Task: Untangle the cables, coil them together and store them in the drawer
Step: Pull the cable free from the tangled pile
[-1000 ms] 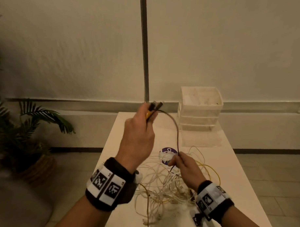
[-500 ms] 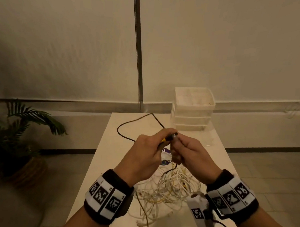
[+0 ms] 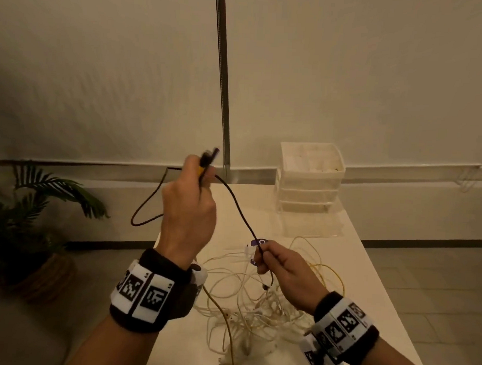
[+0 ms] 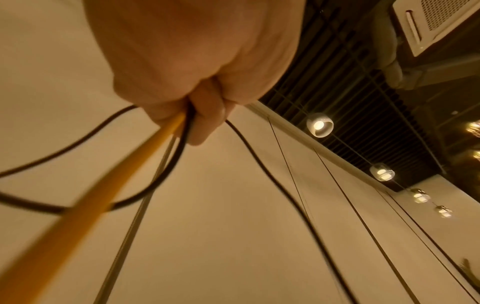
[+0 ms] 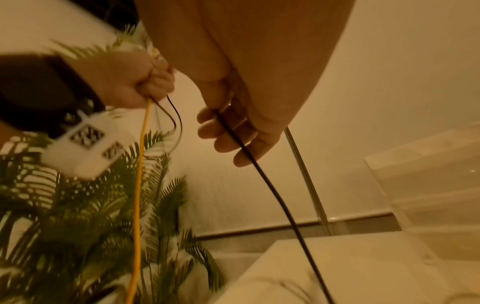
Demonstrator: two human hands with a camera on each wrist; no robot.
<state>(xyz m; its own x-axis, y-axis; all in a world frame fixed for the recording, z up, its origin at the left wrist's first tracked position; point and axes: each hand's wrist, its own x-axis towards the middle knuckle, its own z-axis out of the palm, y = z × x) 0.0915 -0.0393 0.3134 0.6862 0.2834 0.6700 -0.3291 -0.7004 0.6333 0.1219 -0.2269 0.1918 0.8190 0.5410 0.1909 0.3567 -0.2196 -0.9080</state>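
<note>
My left hand (image 3: 204, 175) is raised above the table's far left and grips the black cable's (image 3: 237, 206) plug ends together with a yellow cable (image 3: 224, 315). The black cable slopes down from it to my right hand (image 3: 260, 251), which pinches it just above the tangle of white and yellow cables (image 3: 246, 300) on the table. A loop of black cable hangs left of the raised hand. In the left wrist view the left hand (image 4: 197, 115) holds the yellow cable (image 4: 130, 174) and the black cable (image 4: 259, 164). The right wrist view has the black cable (image 5: 272, 195) running across my right fingers (image 5: 228, 133).
A translucent drawer unit (image 3: 311, 179) stands at the table's far right, with a clear drawer (image 3: 312, 223) pulled out in front. A purple round label (image 3: 262, 241) lies by my right hand. A metal pole (image 3: 223, 99) rises behind the table (image 3: 367, 282). A potted palm (image 3: 42, 202) stands left on the floor.
The hands were together at mid-table. My left hand has risen up and left with the cable ends. My right hand has slid down the black cable towards the tangle.
</note>
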